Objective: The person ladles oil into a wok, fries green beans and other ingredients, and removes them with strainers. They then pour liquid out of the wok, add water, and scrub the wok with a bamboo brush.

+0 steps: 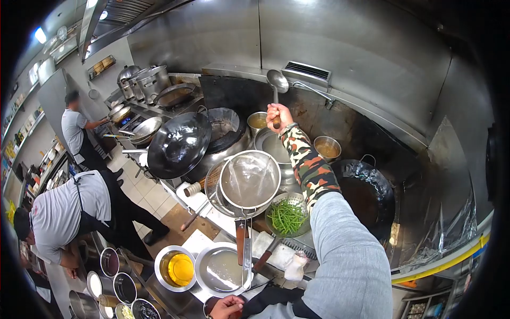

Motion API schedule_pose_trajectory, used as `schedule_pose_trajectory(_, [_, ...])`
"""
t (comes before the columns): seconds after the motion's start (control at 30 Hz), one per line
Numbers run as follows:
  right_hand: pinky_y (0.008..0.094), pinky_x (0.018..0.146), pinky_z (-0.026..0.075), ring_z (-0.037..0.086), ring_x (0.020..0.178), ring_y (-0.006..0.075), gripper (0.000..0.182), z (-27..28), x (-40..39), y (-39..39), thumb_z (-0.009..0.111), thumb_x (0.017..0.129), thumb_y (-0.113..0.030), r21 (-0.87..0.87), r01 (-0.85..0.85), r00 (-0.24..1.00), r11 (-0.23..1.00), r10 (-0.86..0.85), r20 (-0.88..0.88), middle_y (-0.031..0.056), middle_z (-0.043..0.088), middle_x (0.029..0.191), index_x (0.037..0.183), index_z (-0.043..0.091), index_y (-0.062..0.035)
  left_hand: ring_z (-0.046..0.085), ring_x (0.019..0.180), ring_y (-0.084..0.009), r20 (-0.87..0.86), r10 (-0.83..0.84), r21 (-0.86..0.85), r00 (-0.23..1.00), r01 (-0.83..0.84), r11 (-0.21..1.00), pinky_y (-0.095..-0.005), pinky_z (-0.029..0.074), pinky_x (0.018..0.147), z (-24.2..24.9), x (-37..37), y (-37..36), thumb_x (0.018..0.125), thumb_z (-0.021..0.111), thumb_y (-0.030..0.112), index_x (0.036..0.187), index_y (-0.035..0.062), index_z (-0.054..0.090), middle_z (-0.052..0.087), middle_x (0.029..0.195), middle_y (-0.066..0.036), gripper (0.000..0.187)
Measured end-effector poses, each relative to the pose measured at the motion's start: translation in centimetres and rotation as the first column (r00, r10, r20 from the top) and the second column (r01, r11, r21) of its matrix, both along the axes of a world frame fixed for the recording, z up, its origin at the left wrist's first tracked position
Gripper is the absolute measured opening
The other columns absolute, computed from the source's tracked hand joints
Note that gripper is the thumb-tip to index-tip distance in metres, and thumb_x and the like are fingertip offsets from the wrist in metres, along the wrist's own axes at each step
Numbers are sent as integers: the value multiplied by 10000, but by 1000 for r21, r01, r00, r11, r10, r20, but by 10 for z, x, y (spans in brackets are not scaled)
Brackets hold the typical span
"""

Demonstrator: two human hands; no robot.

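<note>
My right hand (279,116) is closed round the wooden handle of a metal ladle (277,81), raised above the back of the stove. My left hand (227,307) is low at the bottom edge, its fingers curled near a bowl of cloudy liquid (221,268); what it may hold is hidden. Between the hands, a round fine-mesh strainer (250,179) rests over a larger strainer. Green beans (287,217) lie in a perforated ladle beside it. A black wok (179,145) leans tilted at the left of the burner.
A second wok (364,196) sits right of my arm. Yellow oil (180,269) fills a bowl in front. Containers (125,287) stand at the lower left. One person (74,204) bends over at the left; another (74,125) stands farther back, holding a pan.
</note>
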State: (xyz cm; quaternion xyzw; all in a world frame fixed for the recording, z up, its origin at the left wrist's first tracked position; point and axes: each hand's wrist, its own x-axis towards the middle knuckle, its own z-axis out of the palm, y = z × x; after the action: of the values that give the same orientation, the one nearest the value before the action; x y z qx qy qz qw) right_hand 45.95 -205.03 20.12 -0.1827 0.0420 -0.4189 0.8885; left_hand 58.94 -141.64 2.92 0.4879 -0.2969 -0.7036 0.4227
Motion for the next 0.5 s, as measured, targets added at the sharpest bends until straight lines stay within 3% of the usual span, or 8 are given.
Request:
schedule_pose_trajectory(0.1, [197,438,410,422,414,40,80,-3,7,-7,529,793,-63,37,6,993,999,-10,119,-73,416,517,733,477,-57,412,491,-35,-26,20,65,999,-18,998,-194,290,434,-9,7,9,888,589,108,998,12,591,513,655,40,145])
schedule_pose_trajectory(0.2, [191,434,380,418,412,44,92,5,8,-12,529,787,-78,40,40,995,998,-43,92,-78,398,495,727,459,-70,498,571,-46,61,36,80,998,-40,996,-187,380,511,-23,13,21,891,580,87,1005,9,588,568,721,24,138])
schedule_pose_trajectory(0.27, [196,434,375,412,410,58,164,7,7,-29,516,787,-70,6,28,998,1000,-28,50,-71,378,470,656,424,-104,575,722,-70,-43,136,41,990,-134,990,-200,450,667,-50,16,31,890,570,55,1007,5,587,621,843,-10,129])
schedule_pose_trajectory(0.3, [199,431,375,411,408,68,204,12,7,-33,507,789,-63,-5,20,999,1000,-20,29,-63,377,465,622,402,-117,593,849,-89,-56,98,45,994,-96,994,-220,451,790,-55,22,35,889,558,30,1008,2,586,634,946,-39,125])
schedule_pose_trajectory(0.37, [214,407,377,410,397,92,297,21,6,-37,484,800,-48,-8,43,998,999,-44,-50,-41,378,456,555,345,-143,592,840,-86,-36,107,61,994,-104,993,-218,452,777,-64,26,39,888,556,26,1011,1,584,633,941,-34,128])
schedule_pose_trajectory(0.5, [177,376,371,371,369,52,282,46,1,-39,468,839,-33,7,124,969,992,-119,-216,-54,365,475,601,344,-118,582,811,-74,-25,109,48,994,-108,993,-211,448,752,-67,35,44,888,549,26,995,-2,593,633,905,-16,119])
